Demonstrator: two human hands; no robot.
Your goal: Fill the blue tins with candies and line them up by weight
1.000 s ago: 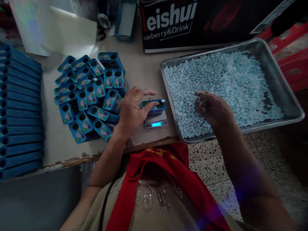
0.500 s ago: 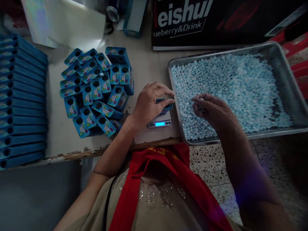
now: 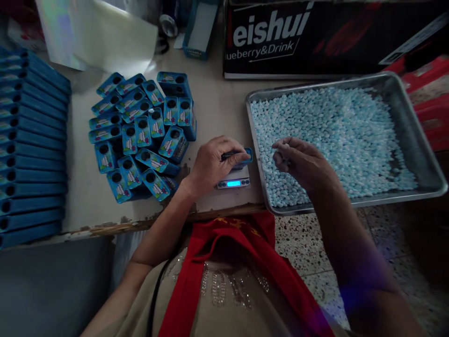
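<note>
A small blue box rests on a digital scale with a lit blue display. My left hand is closed around that box from the left, hiding much of it. Over the near-left part of a metal tray, my right hand is closed, with a few pale candies showing at its fingertips. Beneath it the tray holds a broad layer of light-blue and white candies. Left of the scale stands a cluster of printed blue boxes with round dark holes in their tops.
Stacked blue boxes line the left side of the table. A black carton stands behind the tray. At the back are a can, an open teal box and a shiny sheet. The tray's near edge overhangs the table.
My left hand has come down and closed on the box at the scale. My right hand, still holding candies, has shifted slightly left toward the scale.
</note>
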